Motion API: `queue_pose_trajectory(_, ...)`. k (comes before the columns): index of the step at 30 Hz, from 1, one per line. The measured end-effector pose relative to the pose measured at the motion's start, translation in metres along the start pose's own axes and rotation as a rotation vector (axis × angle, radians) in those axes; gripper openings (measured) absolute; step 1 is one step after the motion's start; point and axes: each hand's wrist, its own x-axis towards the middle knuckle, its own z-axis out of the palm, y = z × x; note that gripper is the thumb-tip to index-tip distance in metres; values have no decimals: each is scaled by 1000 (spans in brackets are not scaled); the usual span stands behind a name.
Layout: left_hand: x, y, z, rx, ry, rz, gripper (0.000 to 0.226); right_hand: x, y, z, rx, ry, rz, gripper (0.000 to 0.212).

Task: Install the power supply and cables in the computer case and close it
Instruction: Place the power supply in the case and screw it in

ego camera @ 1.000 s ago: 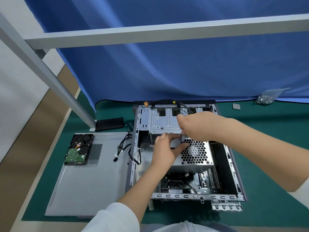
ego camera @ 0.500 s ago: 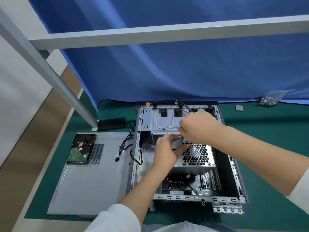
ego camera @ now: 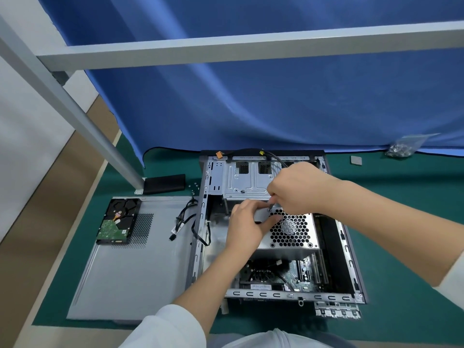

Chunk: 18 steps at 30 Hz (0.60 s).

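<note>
The computer case [ego camera: 281, 227] lies open on the mat [ego camera: 401, 247], with the power supply [ego camera: 292, 232] in its middle and the motherboard [ego camera: 281, 275] in front of that. The side panel [ego camera: 135, 267] lies flat just left of the case, with the hard drive [ego camera: 118, 221] on its far left corner and loose cables [ego camera: 184, 219] near its right edge. Behind the panel sits a small box [ego camera: 164, 183], and far off to the right, by the curtain [ego camera: 276, 96], lies a bag of screws [ego camera: 401, 146].

Nothing readable tbh. There's a white barcode sticker [ego camera: 261, 286] on the board inside the case [ego camera: 349, 247] and a label on the hdd [ego camera: 117, 221], but both way too blurry to read.
</note>
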Motion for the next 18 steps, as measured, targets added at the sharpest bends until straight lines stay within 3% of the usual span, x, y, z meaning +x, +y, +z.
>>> queue_pose_trajectory(12,-1,1,1,6,22,10,40,3,-6,4,161,-72,143,38)
queue_pose_trajectory(15,-2,1,-3,3,-14,26,42,-1,-2,0,197,-87,177,31)
queue_pose_trajectory(18,-4,2,-11,-85,-27,41,34,-5,10,-6,378,-2,256,20)
